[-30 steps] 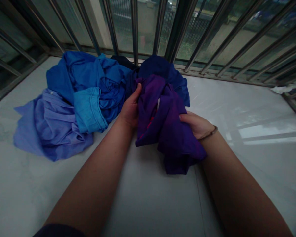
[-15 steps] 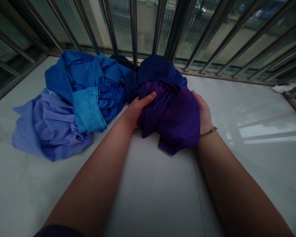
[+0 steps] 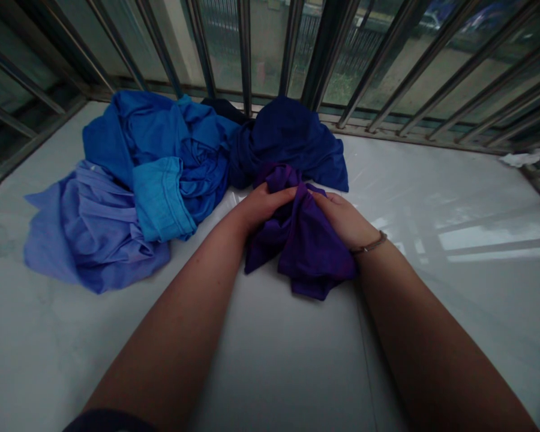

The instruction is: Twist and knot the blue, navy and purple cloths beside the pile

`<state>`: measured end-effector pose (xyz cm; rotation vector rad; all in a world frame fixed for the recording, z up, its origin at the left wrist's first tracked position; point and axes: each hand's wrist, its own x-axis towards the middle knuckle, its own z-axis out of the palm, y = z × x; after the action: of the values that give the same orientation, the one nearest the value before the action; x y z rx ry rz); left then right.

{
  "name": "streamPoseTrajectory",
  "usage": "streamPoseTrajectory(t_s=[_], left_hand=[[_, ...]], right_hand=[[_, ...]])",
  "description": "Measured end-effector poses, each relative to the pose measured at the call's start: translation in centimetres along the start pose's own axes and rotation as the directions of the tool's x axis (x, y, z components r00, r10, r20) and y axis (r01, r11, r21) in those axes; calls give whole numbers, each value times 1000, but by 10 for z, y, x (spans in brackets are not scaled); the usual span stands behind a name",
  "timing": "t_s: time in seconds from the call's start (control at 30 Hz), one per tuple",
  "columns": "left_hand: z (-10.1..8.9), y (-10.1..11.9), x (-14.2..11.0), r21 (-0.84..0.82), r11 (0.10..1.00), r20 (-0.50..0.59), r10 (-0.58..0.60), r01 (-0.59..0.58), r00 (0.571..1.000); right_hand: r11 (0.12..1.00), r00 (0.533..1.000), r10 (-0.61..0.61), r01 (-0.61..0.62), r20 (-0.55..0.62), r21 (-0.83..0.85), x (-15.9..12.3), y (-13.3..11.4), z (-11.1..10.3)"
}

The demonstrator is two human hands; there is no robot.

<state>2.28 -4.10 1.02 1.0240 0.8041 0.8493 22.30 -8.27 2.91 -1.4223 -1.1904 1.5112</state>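
A crumpled purple garment [image 3: 317, 252] is bunched between my two hands, its lower folds hanging over the white surface. My left hand [image 3: 265, 207] grips it from the left, thumb on top and the other fingers hidden under cloth. From the right, my right hand [image 3: 339, 219], with a thin bracelet at the wrist, pinches the top of the same garment; some of its fingers are out of sight. Right behind the purple cloth lies a dark blue garment [image 3: 292, 141]. Bright blue clothing [image 3: 148, 126] with a lighter blue folded part [image 3: 162, 201] and a lavender garment [image 3: 96, 234] are heaped at the left.
Metal bars [image 3: 245, 54] run along the back and both sides, in front of glass. A black cloth [image 3: 225, 110] is tucked behind the heap by the bars. At the far right a crumpled white scrap [image 3: 524, 158] lies on the white tiled surface [image 3: 274, 354].
My right hand has moved left and inward over the purple garment, gathering it narrower. The garment has come slightly nearer to me, uncovering more of the dark blue one.
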Motion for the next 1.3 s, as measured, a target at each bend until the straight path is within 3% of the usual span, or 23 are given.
streamPoseTrajectory(t_s=[0.7, 1.0, 1.3], left_hand=[[4, -1, 2, -24, 1000, -4, 13, -13, 1000], [6, 1, 3, -1, 1000, -22, 28, -28, 999], [11, 1, 4, 2, 1000, -57, 14, -14, 998]], right_hand=[[997, 999, -38, 36, -28, -63, 1, -2, -1], [999, 999, -45, 45, 4, -2, 1, -2, -1], [999, 997, -48, 49, -64, 18, 3, 3, -1]])
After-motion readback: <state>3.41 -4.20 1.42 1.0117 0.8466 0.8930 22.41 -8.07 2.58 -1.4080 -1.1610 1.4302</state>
